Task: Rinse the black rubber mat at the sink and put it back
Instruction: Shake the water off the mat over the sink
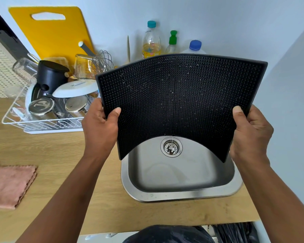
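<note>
The black rubber mat (pixel 175 100) is studded with small nubs and dotted with water drops. It is held upright over the steel sink (pixel 181 195), bowed so its middle curves away from me. My left hand (pixel 100 128) grips its left edge, thumb on the front. Gripping the right edge the same way is my right hand (pixel 249 134). A thin trickle of water falls from the mat's lower middle toward the drain (pixel 171 147). The tap is hidden behind the mat.
A white dish rack (pixel 40 122) with pots, glasses and a whisk stands left of the sink on the wooden counter (pixel 60 155). A yellow cutting board (pixel 53 32) leans on the wall. Bottles (pixel 151 41) stand behind the mat. A pink cloth (pixel 9 185) lies far left.
</note>
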### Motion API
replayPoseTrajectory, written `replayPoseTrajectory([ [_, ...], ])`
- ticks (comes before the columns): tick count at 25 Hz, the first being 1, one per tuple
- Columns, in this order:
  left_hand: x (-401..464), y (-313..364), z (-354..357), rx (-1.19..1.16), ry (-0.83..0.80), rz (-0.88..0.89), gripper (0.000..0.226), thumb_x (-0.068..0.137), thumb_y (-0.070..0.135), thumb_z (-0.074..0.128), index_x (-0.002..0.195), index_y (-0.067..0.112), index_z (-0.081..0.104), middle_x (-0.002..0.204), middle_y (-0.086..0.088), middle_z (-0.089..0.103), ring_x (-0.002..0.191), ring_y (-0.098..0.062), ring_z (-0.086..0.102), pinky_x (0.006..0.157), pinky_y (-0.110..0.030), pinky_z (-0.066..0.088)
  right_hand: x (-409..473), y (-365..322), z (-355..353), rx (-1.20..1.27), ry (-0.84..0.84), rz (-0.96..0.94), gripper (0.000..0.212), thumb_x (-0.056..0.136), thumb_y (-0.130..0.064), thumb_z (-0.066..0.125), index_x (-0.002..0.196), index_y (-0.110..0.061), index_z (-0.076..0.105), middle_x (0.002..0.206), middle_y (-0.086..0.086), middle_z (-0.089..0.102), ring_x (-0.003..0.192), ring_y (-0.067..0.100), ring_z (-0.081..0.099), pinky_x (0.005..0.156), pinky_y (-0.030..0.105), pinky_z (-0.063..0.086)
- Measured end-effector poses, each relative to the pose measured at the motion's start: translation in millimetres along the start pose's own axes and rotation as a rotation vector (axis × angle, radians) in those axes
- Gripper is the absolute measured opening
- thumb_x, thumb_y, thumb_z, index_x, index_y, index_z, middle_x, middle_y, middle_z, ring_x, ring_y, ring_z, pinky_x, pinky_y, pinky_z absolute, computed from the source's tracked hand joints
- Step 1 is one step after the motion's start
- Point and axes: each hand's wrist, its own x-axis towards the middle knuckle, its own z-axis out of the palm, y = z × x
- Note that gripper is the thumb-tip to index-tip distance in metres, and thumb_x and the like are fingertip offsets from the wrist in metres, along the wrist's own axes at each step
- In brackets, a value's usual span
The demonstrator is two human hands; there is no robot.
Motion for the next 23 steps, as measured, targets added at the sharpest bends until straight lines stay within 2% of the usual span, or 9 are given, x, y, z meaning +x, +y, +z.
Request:
replayPoseTrajectory([
  [8, 1.8, 2.1, 2.8, -0.047, 0.007, 0.014, 0.02, 0.097, 0.003, 0.066, 0.111, 0.017, 0.064, 0.095, 0.011, 0.073, 0.086, -0.002, 0.068, 0.08, -0.017, 0.055, 4.2, -1.4, 1.8, 0.043, 0.02, 0.008, 0.019, 0.1, -0.011, 0.068, 0.097, -0.025, 0.079, 0.087, -0.017, 0.071, 0.09, 0.009, 0.06, 0.094, 0.029, 0.055],
  [13, -0.3, 3.7, 4.4, -0.024, 0.02, 0.016, 0.018, 0.097, 0.007, 0.067, 0.109, 0.019, 0.064, 0.096, 0.009, 0.074, 0.088, -0.008, 0.07, 0.083, -0.026, 0.059, 5.9, -2.4, -2.2, 0.027, 0.01, 0.007, 0.021, 0.1, -0.011, 0.067, 0.093, -0.026, 0.08, 0.09, -0.008, 0.067, 0.09, 0.011, 0.058, 0.094, 0.031, 0.054],
  [20, -3.2, 7.4, 5.8, 0.007, 0.038, 0.033, 0.015, 0.097, 0.01, 0.068, 0.105, 0.02, 0.062, 0.088, 0.014, 0.072, 0.079, 0.0, 0.066, 0.075, -0.02, 0.057, 5.0, -8.1, -4.7, 0.058, 0.0, 0.014, 0.032, 0.1, -0.011, 0.067, 0.088, -0.037, 0.084, 0.095, -0.008, 0.069, 0.094, 0.01, 0.061, 0.097, 0.031, 0.054],
  [23, -3.5, 8.9, 5.9, 0.003, 0.029, 0.025, 0.015, 0.097, 0.01, 0.068, 0.106, 0.02, 0.062, 0.092, 0.01, 0.073, 0.084, -0.006, 0.069, 0.08, -0.028, 0.059, 4.3, -8.6, -5.1, 0.055, -0.006, 0.019, 0.032, 0.1, -0.011, 0.067, 0.088, -0.036, 0.084, 0.098, -0.003, 0.068, 0.095, 0.012, 0.06, 0.099, 0.034, 0.054],
])
